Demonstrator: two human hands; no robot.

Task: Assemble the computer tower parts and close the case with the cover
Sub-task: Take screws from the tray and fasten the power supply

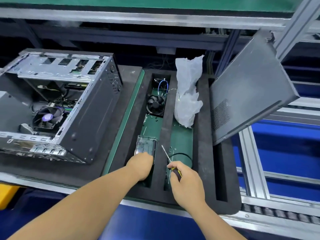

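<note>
Between the open computer case [57, 108] on the left and the side cover [251, 90] leaning upright at the right, a black foam tray [202, 135] with long slots holds the loose parts. The left hand [141, 168] reaches down into the left slot, at the near end of a small clear plastic box [146, 145] that seems to hold screws; its fingers are hidden beneath the back of the hand, so I cannot tell whether they are spread or already pinching something. The right hand [186, 181] grips a screwdriver [171, 163] by its black and yellow handle, fingers curled round it, the thin shaft pointing away over the middle foam rib.

The step in hand looks like fetching a fastener, with the tool ready in the other hand. A loose fan [155, 104] lies farther up the same slot, well apart from both hands, with a coil of blue wire [162, 84] beyond it and a crumpled plastic bag [187, 94] standing in the next slot. The case sits on its own foam pad, its inner fan [47, 117] and cables exposed, well to the left of the hands.

Next, the left hand would need to lift out a screw and carry it across to the case, the screwdriver following. The cover is not yet fitted.
</note>
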